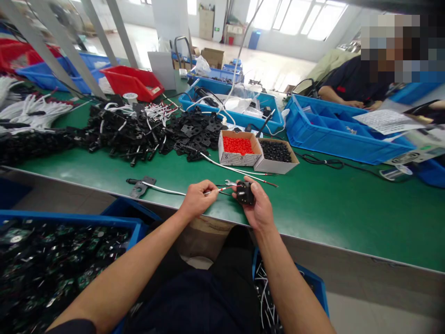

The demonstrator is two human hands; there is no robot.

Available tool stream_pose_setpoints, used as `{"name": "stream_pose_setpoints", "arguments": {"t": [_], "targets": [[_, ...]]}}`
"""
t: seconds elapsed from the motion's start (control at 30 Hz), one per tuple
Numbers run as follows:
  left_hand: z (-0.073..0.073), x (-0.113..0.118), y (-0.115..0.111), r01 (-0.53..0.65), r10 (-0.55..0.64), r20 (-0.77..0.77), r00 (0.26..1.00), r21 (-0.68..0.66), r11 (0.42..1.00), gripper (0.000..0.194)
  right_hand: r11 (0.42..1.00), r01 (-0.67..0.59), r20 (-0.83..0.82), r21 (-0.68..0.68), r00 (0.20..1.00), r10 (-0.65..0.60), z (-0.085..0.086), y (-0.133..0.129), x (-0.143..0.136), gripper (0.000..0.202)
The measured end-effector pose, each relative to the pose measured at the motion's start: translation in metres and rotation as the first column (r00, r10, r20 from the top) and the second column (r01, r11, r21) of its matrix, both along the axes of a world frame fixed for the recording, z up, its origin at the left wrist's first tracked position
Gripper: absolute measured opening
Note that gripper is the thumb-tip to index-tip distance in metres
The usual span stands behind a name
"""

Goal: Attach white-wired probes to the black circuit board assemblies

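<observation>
Close to the table's front edge, my left hand pinches a white cable near its stripped end, where thin red and black wires stick out. The cable runs left to a flat black bracket with a black plug-like piece, lying on the green table. My right hand is closed around a small black housing with its face turned up. The red wire's tip reaches the housing; whether it is inserted I cannot tell. A small open-ended wrench shows just behind the hands.
Behind the hands stand a box of red caps and a box of black caps. Black brackets and cables are heaped at left. A blue divided bin stands right, a person beyond it. A blue crate of circuit parts sits lower left.
</observation>
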State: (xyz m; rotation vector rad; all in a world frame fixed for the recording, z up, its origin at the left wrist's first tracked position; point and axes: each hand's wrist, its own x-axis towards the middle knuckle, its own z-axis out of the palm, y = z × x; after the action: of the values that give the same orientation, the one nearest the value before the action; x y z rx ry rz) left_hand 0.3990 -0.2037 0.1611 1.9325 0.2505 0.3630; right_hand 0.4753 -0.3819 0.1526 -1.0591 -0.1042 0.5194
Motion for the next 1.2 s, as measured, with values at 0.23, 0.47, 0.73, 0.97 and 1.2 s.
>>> {"name": "stream_pose_setpoints", "arguments": {"t": [0.23,0.47,0.73,0.97,1.2], "targets": [[0.001,0.0,0.0,-0.01,0.01,-0.003,1.0,0.027,1.0,0.022,1.0,-0.003,0.025,-0.022,1.0,0.004,0.001,0.001,-0.001,0.06],[0.0,-0.001,0.0,-0.007,0.006,0.01,1.0,0.043,0.999,0.019,0.995,0.006,0.07,-0.102,0.998,0.001,0.002,0.006,-0.004,0.068],[-0.002,-0.002,0.0,0.057,-0.059,0.027,0.998,0.046,0.997,0.02,0.979,0.003,0.251,-0.203,0.967,0.049,-0.007,0.014,-0.015,0.059],[-0.002,0.001,0.0,0.118,-0.119,0.01,0.993,0.048,0.992,0.018,0.975,0.027,0.386,-0.222,0.92,0.063,-0.009,0.015,-0.016,0.05],[-0.006,0.004,0.002,0.194,-0.192,-0.032,0.981,0.09,0.977,0.018,0.954,0.139,0.577,-0.267,0.815,0.043,-0.005,0.007,-0.014,0.042]]}}
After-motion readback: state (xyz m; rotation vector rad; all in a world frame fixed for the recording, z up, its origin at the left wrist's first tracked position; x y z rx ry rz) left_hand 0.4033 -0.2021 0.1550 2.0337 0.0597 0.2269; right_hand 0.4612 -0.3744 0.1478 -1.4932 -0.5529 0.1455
